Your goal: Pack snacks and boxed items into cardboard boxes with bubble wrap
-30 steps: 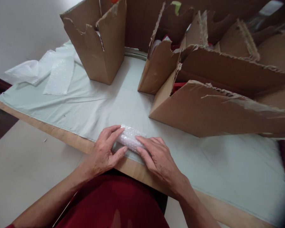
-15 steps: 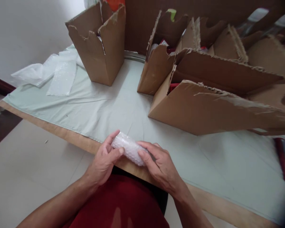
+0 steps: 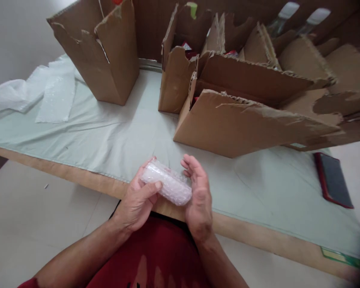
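Observation:
A roll-shaped bundle of clear bubble wrap (image 3: 168,182) lies slantwise over the near edge of the table, held above it. Around its left end, my left hand (image 3: 141,200) is closed, thumb on top and fingers behind. My right hand (image 3: 199,196) is at the bundle's right end, its palm upright against or very close to that end. Its fingers point away from me, slightly curled and not wrapped round the bundle. Whatever is inside the wrap cannot be made out.
Flat bubble wrap sheets (image 3: 57,92) lie at the table's left. A tall cardboard box (image 3: 114,68) stands behind. Divided cardboard boxes (image 3: 243,120) fill the back right, with white-capped bottles (image 3: 283,16) beyond. A dark phone with a red edge (image 3: 334,180) rests at the right on the pale cloth (image 3: 258,192).
My right hand has loosened its pinch and turned upright at the bundle's end. My left hand keeps its hold. The view has shifted to the right.

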Demonstrator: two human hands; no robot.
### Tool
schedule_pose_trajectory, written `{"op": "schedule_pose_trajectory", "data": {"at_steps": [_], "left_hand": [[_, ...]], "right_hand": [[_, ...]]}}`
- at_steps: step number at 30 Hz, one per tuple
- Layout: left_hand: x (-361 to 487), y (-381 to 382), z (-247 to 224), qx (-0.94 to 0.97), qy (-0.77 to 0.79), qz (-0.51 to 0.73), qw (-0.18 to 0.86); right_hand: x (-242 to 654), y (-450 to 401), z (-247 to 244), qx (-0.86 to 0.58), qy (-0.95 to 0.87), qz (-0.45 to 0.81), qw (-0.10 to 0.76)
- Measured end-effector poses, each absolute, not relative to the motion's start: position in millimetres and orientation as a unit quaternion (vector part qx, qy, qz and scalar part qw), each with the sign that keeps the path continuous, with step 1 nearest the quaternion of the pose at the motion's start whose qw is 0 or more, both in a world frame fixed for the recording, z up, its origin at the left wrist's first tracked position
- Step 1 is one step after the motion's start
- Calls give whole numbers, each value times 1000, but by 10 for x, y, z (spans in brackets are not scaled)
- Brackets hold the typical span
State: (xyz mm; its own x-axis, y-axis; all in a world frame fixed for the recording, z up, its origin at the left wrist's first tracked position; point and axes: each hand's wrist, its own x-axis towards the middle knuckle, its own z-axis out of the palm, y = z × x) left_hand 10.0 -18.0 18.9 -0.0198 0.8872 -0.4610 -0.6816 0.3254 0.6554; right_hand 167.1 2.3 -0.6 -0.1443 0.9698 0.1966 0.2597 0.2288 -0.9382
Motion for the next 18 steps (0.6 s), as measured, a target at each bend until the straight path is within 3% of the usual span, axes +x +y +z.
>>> {"op": "schedule_pose_trajectory", "data": {"at_steps": [3,7,14,16,18], "left_hand": [[109,-163,214,122,426,581,683],[184,-186,174,132,422,571,691],[201,-127,45,260,421,540,681],[118,-40,84,357,427,553,620],[32,96,214,483,452,564,494]], "right_hand": [[1848,31,-24,-455,-608,450,469],[1956,-26,15,-458,-572,552,398],[2061,-60,19,-548,-509,506,430],[2202,-24,12,-557,-510,488,438],[2374,19,38,-569,-520,466,436]]}}
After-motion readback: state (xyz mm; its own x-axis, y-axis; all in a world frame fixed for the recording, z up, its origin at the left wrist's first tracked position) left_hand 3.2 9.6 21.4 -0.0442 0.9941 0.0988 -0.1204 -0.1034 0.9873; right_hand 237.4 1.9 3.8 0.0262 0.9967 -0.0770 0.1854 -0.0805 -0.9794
